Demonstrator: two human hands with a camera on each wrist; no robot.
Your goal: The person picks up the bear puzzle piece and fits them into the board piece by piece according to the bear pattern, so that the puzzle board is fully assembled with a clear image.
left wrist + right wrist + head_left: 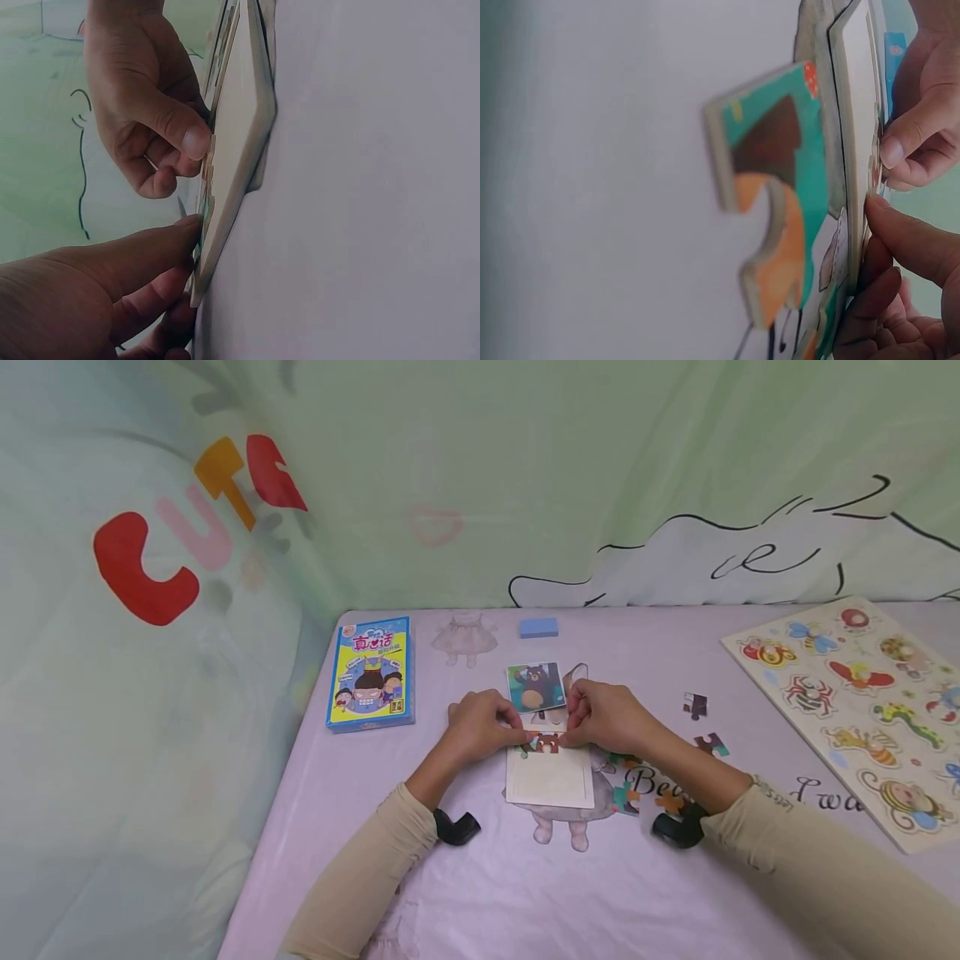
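Note:
A shallow cream puzzle board (550, 783) lies on the bed-like surface, with bear-face puzzle pieces (547, 743) along its top edge. My left hand (483, 725) is at the board's upper left, pinching a piece there, thumb tip on it. From the other side, my right hand (609, 718) pinches a brown piece near the upper right corner, its other fingers curled. Both thumbs nearly meet over the row; the fingertips partly hide the pieces. Just above the board lies a bear picture card (536, 686). In the right wrist view, a loose green-and-orange puzzle piece (810, 172) appears close up.
Loose puzzle pieces (695, 705) lie right of the board, some partly behind my right forearm. A blue-and-yellow box (371, 675) stands at the left, a small blue block (538, 627) at the back. A wooden insect board (855, 710) occupies the right.

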